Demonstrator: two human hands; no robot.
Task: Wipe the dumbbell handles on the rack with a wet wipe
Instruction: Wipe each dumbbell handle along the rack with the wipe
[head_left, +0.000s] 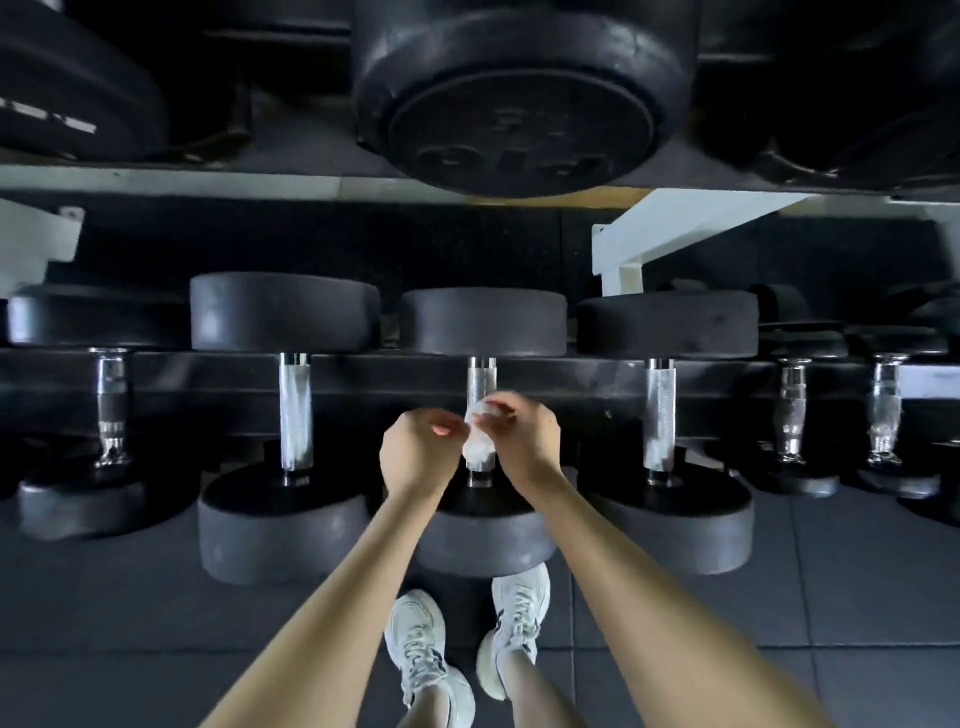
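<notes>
Knurled chrome dumbbell handle: left hand and right hand pinch crumpled white wet wipe on it. Risk: bunched wipe may skip the bare far end.

text: none legible | dumbbell end cap — embossing blurred

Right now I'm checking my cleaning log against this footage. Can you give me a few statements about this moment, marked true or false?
1. The wet wipe is at the middle dumbbell handle. True.
2. The left hand rests on a dumbbell further left. False: it is at the wipe, close beside the right hand.
3. The person wears white shoes. True.
4. The wipe is blue. False: it is white.
5. The upper shelf holds nothing. False: a large black dumbbell sits on it.
</notes>
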